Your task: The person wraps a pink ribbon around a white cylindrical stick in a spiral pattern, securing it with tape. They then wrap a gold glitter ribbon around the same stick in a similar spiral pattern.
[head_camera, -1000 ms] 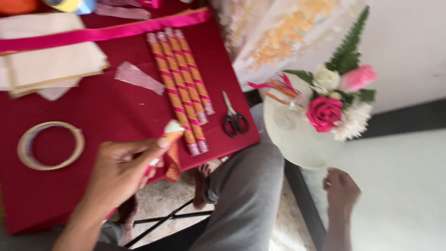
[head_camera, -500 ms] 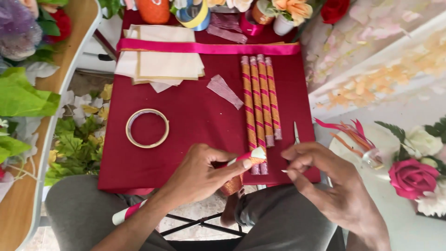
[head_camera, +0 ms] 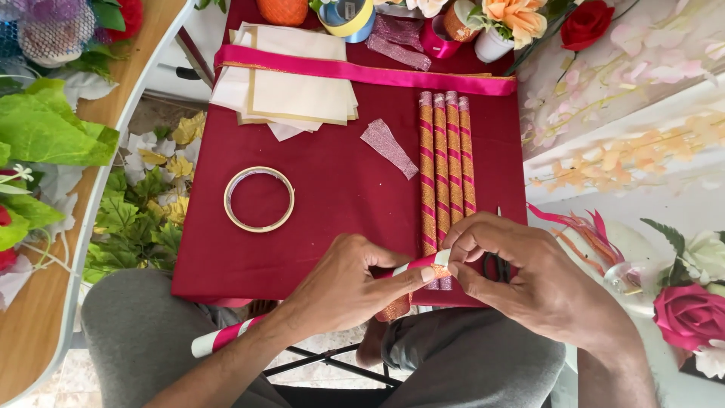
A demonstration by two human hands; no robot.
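Note:
My left hand (head_camera: 343,283) grips a long stick (head_camera: 226,335) wrapped in pink and white ribbon; it runs from my lap up to my fingers. My right hand (head_camera: 521,276) pinches the stick's upper end (head_camera: 440,261), where a bit of orange glitter band shows. Both hands meet at the near edge of a dark red cloth-covered board (head_camera: 317,227). Several finished sticks with pink and gold glitter stripes (head_camera: 447,166) lie side by side just beyond my right hand. Scissors (head_camera: 498,261) are mostly hidden under my right hand.
A tape ring (head_camera: 259,199) lies on the red cloth, with a glitter strip (head_camera: 387,146), cream papers (head_camera: 291,91) and a pink ribbon (head_camera: 362,73) farther back. Ribbon rolls and artificial flowers stand along the far edge. Green leaves (head_camera: 53,128) fill the left; a rose arrangement (head_camera: 691,313) sits right.
The view has swung left from the rose arrangement and settled over the board. My right hand, off to the right a second ago, now pinches the stick's end beside my left hand.

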